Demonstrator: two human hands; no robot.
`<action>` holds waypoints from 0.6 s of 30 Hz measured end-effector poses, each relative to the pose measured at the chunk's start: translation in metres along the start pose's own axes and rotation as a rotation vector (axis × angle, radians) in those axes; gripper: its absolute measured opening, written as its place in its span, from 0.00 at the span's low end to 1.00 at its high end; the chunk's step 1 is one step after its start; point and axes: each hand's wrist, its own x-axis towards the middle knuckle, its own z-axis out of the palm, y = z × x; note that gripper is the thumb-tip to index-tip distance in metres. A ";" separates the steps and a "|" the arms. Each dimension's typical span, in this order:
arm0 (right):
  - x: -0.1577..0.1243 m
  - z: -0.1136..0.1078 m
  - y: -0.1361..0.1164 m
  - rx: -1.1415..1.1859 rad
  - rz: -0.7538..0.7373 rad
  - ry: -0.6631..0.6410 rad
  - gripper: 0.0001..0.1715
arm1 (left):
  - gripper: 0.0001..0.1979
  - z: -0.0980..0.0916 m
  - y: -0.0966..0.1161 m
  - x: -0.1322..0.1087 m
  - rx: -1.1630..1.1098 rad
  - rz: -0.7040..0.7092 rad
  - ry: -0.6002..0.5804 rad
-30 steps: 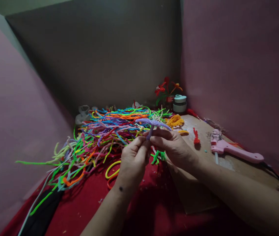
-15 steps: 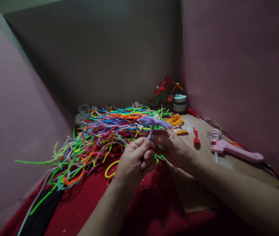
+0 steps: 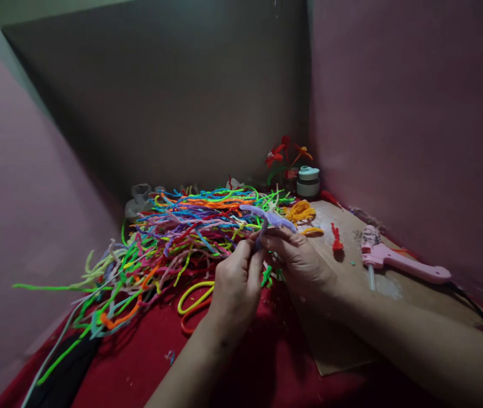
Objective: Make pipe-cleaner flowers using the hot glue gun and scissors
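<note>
A lavender pipe-cleaner flower (image 3: 272,217) with spread petals and a short wrapped stem is held up between my two hands. My left hand (image 3: 239,277) pinches the lower stem, its fingers closed. Just beneath the petals, my right hand (image 3: 295,255) has its thumb and fingers closed on the stem from the right. The fingers hide most of the stem. Behind them lies a big tangled pile of coloured pipe cleaners (image 3: 190,221). Yellow-orange pipe-cleaner loops (image 3: 300,211) and a small red pipe-cleaner piece (image 3: 337,239) lie to the right.
A pink glue gun (image 3: 411,265) rests on a brown board (image 3: 347,306), its cord trailing right. Yellow-handled (image 3: 182,300) scissors-like loops lie on the red cloth (image 3: 139,362). At the back stand a lidded jar (image 3: 308,182) and red and orange flowers (image 3: 276,156).
My left hand has turned, knuckles rising, around the lower stem. The flower has tilted slightly and its petals look flatter. The whole view has shifted a little.
</note>
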 end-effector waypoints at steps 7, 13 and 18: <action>-0.003 0.002 0.002 -0.062 -0.052 -0.002 0.06 | 0.08 0.002 -0.014 -0.001 0.415 0.332 0.139; -0.005 0.005 -0.002 -0.138 -0.054 -0.044 0.07 | 0.06 -0.003 -0.007 -0.003 0.166 0.139 0.095; -0.005 0.003 -0.003 -0.172 -0.092 -0.121 0.11 | 0.12 -0.005 0.002 -0.002 -0.104 -0.026 0.069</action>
